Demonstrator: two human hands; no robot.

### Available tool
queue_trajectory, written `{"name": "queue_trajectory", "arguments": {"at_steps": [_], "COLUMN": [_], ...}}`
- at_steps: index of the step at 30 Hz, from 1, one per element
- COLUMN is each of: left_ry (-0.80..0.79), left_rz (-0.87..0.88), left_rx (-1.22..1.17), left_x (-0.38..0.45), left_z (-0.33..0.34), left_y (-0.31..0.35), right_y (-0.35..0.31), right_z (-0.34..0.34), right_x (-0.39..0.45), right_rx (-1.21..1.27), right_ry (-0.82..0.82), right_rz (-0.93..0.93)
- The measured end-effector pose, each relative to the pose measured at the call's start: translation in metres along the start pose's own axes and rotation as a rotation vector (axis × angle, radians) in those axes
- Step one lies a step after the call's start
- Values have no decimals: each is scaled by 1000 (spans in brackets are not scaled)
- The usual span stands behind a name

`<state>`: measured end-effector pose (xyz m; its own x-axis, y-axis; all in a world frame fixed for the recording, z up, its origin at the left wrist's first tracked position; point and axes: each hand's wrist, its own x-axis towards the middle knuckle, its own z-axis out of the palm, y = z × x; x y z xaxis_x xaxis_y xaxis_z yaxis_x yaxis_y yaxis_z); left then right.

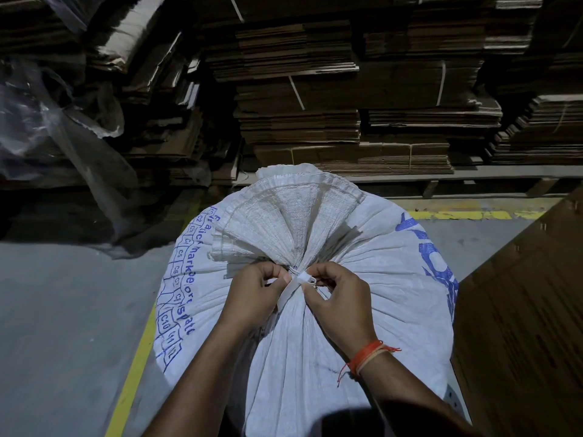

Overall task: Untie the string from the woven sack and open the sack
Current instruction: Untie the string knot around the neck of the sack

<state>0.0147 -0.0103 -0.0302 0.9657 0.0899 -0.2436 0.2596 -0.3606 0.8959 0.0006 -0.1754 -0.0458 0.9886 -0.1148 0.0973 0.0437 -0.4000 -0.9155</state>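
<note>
The sack [315, 310] stands full on the floor [63, 310] between a yellow line [135, 373] and stacked cardboard [347, 105], its neck gathered and bound by the string [298, 280]. Both hands meet at that neck. The left hand [252, 298] pinches the string from the left; the right hand [336, 298] pinches a loop from the right. The knot lies between them, equally near each, so loosening likely means pulling the ends apart sideways.
</note>
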Motion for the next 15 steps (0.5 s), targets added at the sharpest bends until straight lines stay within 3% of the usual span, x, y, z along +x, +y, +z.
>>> {"name": "queue_trajectory", "arguments": {"at_steps": [15], "left_ry": [30], "left_rz": [26], "left_rx": [-3], "left_x": [-4], "left_z": [1], "left_y": [5], "right_y": [0], "right_z": [-1], "right_x": [1], "right_rx": [-1], "right_ry": [-18], "right_rz": [6]}}
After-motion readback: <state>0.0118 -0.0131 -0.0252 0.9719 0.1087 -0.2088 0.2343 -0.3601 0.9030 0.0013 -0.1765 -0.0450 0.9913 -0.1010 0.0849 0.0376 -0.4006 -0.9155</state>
